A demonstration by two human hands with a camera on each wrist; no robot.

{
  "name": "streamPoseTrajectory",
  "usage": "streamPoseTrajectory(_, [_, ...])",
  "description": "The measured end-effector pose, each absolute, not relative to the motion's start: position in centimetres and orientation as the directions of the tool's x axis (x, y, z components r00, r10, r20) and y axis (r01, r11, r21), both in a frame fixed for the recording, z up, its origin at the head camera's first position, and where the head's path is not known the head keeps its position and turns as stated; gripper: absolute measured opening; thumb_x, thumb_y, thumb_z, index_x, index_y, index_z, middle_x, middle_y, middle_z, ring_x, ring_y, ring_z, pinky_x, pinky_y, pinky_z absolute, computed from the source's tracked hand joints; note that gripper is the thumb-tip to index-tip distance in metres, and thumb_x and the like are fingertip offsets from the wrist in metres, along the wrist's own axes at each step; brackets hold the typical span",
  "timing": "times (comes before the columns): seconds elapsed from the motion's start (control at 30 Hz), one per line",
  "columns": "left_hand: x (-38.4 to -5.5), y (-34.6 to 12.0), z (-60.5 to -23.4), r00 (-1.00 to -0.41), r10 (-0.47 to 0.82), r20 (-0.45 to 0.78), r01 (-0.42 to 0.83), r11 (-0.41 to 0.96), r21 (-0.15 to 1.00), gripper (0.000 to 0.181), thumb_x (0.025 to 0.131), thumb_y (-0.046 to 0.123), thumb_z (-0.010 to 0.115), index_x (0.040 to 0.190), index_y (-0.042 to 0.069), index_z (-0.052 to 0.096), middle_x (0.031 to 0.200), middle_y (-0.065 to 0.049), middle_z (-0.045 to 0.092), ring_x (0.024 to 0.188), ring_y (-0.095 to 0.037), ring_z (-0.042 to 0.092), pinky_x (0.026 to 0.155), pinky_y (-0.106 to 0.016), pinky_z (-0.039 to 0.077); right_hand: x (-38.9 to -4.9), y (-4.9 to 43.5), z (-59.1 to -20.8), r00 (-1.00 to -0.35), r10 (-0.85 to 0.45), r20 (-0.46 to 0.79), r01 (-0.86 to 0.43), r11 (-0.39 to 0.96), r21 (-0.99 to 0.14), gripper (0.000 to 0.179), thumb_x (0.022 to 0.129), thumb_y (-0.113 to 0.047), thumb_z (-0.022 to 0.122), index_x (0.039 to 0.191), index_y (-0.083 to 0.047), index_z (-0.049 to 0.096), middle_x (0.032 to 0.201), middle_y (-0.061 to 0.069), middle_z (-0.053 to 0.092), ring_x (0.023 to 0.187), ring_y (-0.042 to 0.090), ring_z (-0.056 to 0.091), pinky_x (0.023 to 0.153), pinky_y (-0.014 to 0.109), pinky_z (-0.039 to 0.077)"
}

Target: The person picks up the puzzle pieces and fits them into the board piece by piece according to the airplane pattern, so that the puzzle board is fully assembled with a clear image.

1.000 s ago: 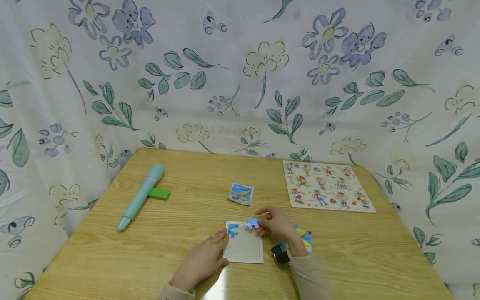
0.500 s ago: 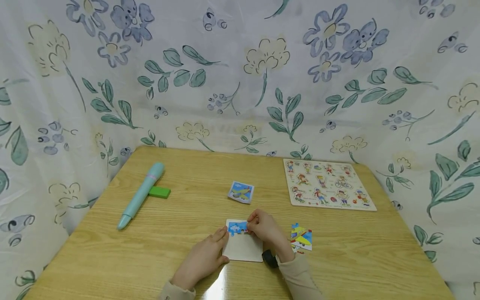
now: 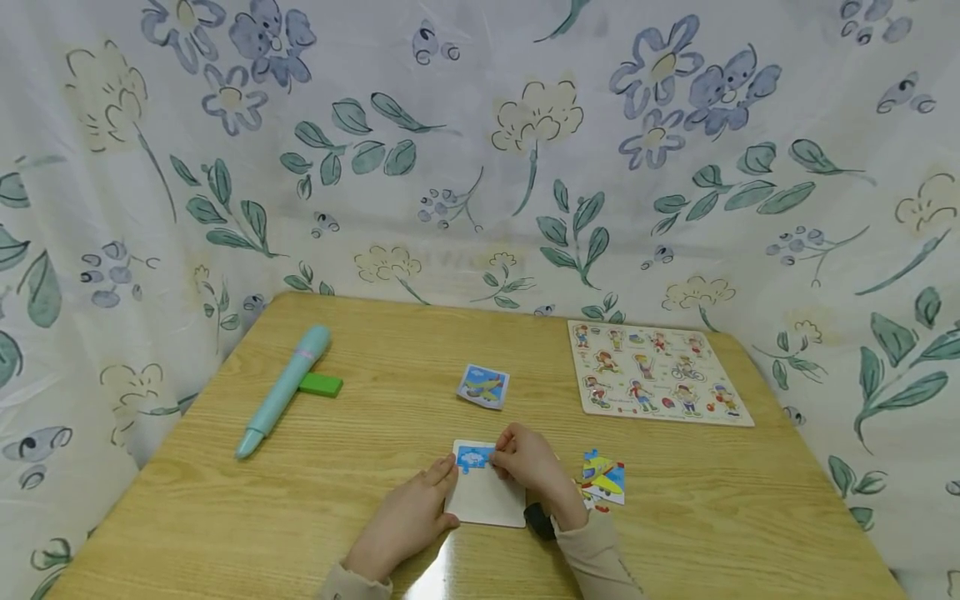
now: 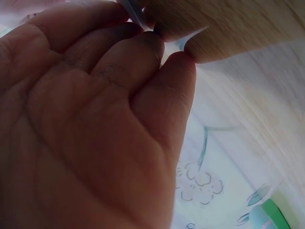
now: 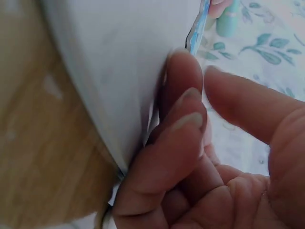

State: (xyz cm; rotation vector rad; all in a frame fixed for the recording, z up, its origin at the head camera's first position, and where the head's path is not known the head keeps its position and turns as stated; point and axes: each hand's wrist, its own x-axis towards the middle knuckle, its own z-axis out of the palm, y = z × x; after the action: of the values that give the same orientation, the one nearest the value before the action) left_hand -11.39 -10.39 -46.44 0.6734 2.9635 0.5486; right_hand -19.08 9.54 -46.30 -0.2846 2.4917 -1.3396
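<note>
Beige sleeves (image 3: 356, 581) end at my two hands in the foreground. My left hand (image 3: 408, 517) lies at the left edge of a pale, shallow puzzle tray (image 3: 483, 498), its fingers extended side by side and gripping nothing. My right hand (image 3: 534, 467), with a black device (image 3: 538, 522) at its wrist, reaches over the tray's right side; its fingers are bent, thumb and forefinger close together at the right end of a blue puzzle piece (image 3: 482, 458). Whether they pinch or merely press it, I cannot tell. This piece lies along the tray's top edge, beside a second blue piece (image 3: 464, 459) in the upper left corner. Right of my right hand, loose aeroplane pieces (image 3: 603, 481) overlap on the wood-grain surface (image 3: 397, 350). Beyond the tray lies an aeroplane picture card (image 3: 483, 387); well to its left, a turquoise pen-shaped stick (image 3: 279, 400) with a green block (image 3: 321, 385) just beside it; to its right, a board of child figures (image 3: 618, 367). Behind hangs a floral curtain (image 3: 465, 283).
</note>
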Motion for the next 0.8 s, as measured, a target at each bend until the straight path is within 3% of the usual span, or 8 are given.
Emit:
streamPoseTrajectory(0.13, [-11.4,-10.3,-46.3,-0.903,0.430,0.025,0.412,0.845,0.342,0.069,0.081,0.031,0.075,0.133,-0.007,0.053,0.145,-0.021,0.048,0.128,-0.036,0.053,0.102,-0.050,0.049,-19.2,9.8,-46.4,-0.915,-0.365,-0.170,-0.053,0.526,-0.849,0.010,0.093,-0.009,0.062,0.097,0.000,0.060,0.070,0.004,0.065,0.061,0.011,0.056,0.053,0.021,0.042])
streamPoseTrajectory(0.27, [-11.4,-10.3,-46.2,-0.906,0.424,0.014,0.402,0.849,0.342,0.068,0.081,0.031,0.075,0.133,-0.007,0.053,0.145,-0.022,0.048,0.128,-0.037,0.053,0.103,-0.051,0.048,-19.5,10.3,-46.4,-0.890,-0.418,-0.183,-0.086,0.548,-0.832,0.013,0.094,-0.010,0.058,0.104,-0.003,0.065,0.068,0.001,0.059,0.060,0.010,0.050,0.053,0.020,0.037])
streamPoseTrajectory(0.37, [-11.4,-10.1,-46.2,-0.909,0.417,0.011,0.396,0.852,0.342,0.068,0.081,0.031,0.075,0.134,-0.007,0.053,0.145,-0.021,0.048,0.128,-0.037,0.053,0.103,-0.051,0.048,-19.5,10.6,-46.1,-0.881,-0.445,-0.162,-0.146,0.582,-0.800,0.015,0.095,-0.011,0.058,0.106,-0.006,0.067,0.066,-0.002,0.055,0.058,0.009,0.045,0.051,0.018,0.034])
streamPoseTrajectory(0.47, [-11.3,-10.0,-46.3,-0.911,0.412,0.020,0.394,0.855,0.338,0.068,0.082,0.031,0.075,0.134,-0.007,0.053,0.144,-0.021,0.049,0.127,-0.037,0.054,0.103,-0.052,0.048,-19.3,10.9,-45.6,-0.869,-0.478,-0.130,-0.217,0.603,-0.767,0.016,0.095,-0.012,0.059,0.107,-0.006,0.068,0.074,0.000,0.058,0.063,0.009,0.048,0.052,0.018,0.039])
streamPoseTrajectory(0.57, [-11.3,-9.9,-46.5,-0.912,0.409,0.033,0.396,0.858,0.325,0.068,0.082,0.033,0.075,0.133,-0.007,0.054,0.143,-0.021,0.050,0.125,-0.038,0.055,0.102,-0.052,0.049,-19.2,11.2,-44.9,-0.843,-0.528,-0.106,-0.288,0.607,-0.741,0.018,0.096,-0.012,0.059,0.108,-0.004,0.068,0.094,0.007,0.063,0.077,0.014,0.054,0.061,0.023,0.047])
streamPoseTrajectory(0.67, [-11.3,-9.8,-46.8,-0.914,0.404,0.042,0.396,0.864,0.311,0.067,0.082,0.033,0.074,0.132,-0.007,0.055,0.143,-0.021,0.051,0.125,-0.037,0.055,0.102,-0.051,0.049,-19.0,11.2,-44.3,-0.809,-0.582,-0.084,-0.357,0.598,-0.717,0.022,0.096,-0.012,0.058,0.112,0.000,0.067,0.117,0.016,0.060,0.096,0.026,0.059,0.079,0.037,0.054])
streamPoseTrajectory(0.8, [-11.2,-9.8,-46.8,-0.912,0.407,0.047,0.401,0.867,0.295,0.066,0.082,0.034,0.074,0.131,-0.006,0.055,0.142,-0.021,0.051,0.126,-0.036,0.055,0.101,-0.050,0.050,-18.9,10.9,-44.1,-0.748,-0.660,-0.074,-0.451,0.587,-0.672,0.028,0.096,-0.014,0.058,0.117,0.003,0.065,0.131,0.021,0.054,0.117,0.039,0.054,0.098,0.054,0.047])
